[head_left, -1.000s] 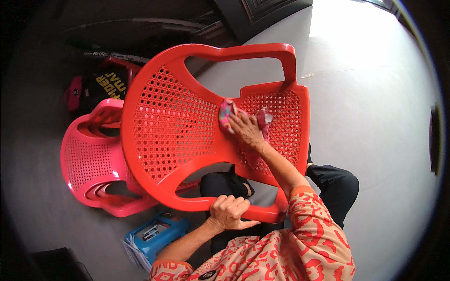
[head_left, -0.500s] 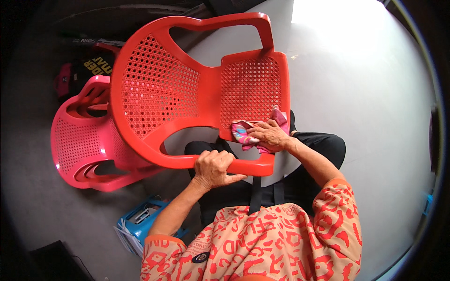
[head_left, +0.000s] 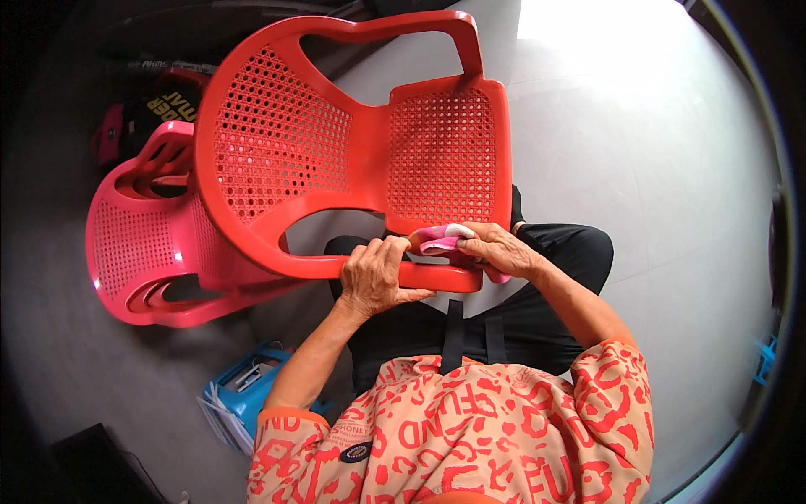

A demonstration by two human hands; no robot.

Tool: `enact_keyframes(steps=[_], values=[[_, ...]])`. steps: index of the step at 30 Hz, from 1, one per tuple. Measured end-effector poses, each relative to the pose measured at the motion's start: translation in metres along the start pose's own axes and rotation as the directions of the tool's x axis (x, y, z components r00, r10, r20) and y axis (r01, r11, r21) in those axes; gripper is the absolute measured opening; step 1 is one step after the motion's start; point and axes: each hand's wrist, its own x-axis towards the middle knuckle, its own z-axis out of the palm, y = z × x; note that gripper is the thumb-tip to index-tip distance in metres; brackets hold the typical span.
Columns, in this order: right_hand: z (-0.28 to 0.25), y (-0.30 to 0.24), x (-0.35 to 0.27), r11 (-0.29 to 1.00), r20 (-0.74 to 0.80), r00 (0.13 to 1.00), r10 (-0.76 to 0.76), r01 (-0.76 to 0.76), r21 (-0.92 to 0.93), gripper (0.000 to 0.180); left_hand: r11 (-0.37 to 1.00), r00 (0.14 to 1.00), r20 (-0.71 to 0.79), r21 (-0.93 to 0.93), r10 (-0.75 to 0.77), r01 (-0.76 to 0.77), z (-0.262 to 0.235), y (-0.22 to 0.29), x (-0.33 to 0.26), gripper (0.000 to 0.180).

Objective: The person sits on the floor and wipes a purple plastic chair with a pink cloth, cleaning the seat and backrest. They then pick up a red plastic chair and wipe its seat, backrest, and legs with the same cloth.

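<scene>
Red chair [head_left: 367,155] of glossy plastic (smooth-looking), matt cloth rag [head_left: 442,238]

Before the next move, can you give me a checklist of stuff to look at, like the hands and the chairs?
1. Left hand gripping the armrest of the red chair: ok.
2. Right hand holding the pink cloth: ok.
3. Left fingertips clear of the cloth: cannot tell; they look very close.
4. Red chair apart from the pink chair: cannot tell; they overlap in this view.
5. Hands off the blue plastic thing on the floor: ok.
</scene>
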Motion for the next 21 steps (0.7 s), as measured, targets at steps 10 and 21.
enact_keyframes(steps=[10,21], values=[[0.066,0.018,-0.025,0.762,-0.463,0.686,-0.561,0.210,-0.612,0.032,0.998,0.999,0.050,0.054,-0.019,0.017,0.000,0.003,0.001,0.062],[0.048,0.137,-0.003,0.772,-0.720,0.621,0.311,0.276,0.572,0.041,0.993,1.000,0.002,0.115,0.028,-0.028,0.008,0.002,-0.002,0.067]])
